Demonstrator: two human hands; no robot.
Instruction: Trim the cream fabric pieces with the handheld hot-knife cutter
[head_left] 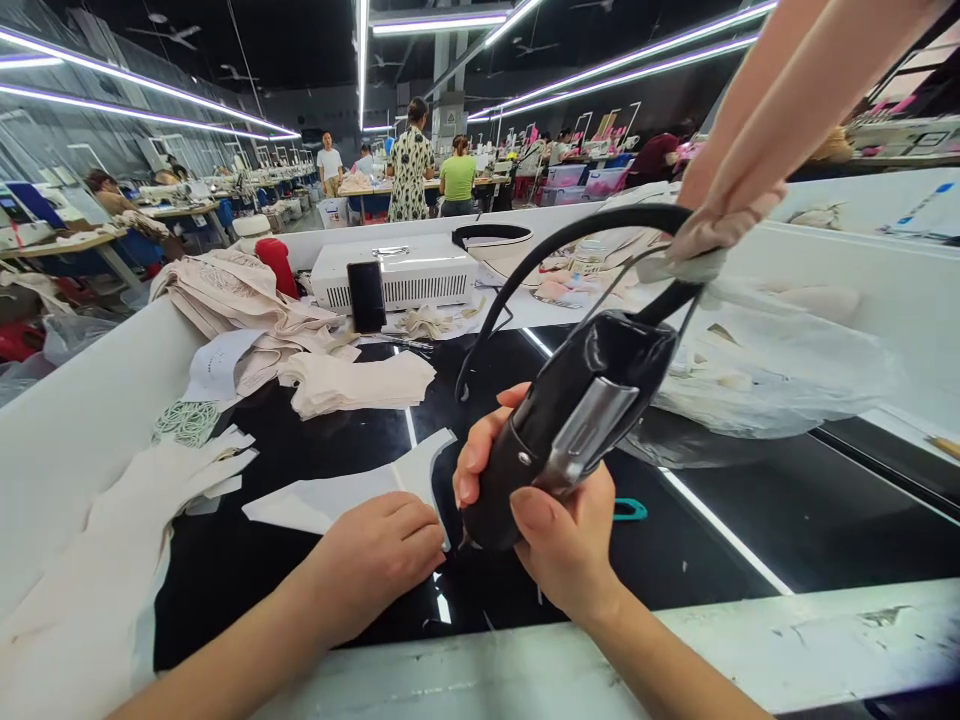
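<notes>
My right hand (570, 540) is wrapped around a black corded hand tool (551, 440) with a metal lever on its side. The tool is tilted, its lower end close to the black glossy tabletop (525, 590). A thick black cable (517, 275) loops from its top, and a pale cloth strip (701, 240) is tied there. My left hand (382, 560) is closed, fingers together, at the lower right edge of a white fabric piece (337, 500) lying flat. That edge runs close to the tool's tip, and my fingers partly hide it.
Stacked cream fabric pieces (364, 383) lie behind, with more (112, 540) at left. A white vented box (394, 275) stands at the back, a phone (366, 297) leaning on it. Right are a clear plastic bag (772, 375) and a teal tool (630, 510). Several people work far behind.
</notes>
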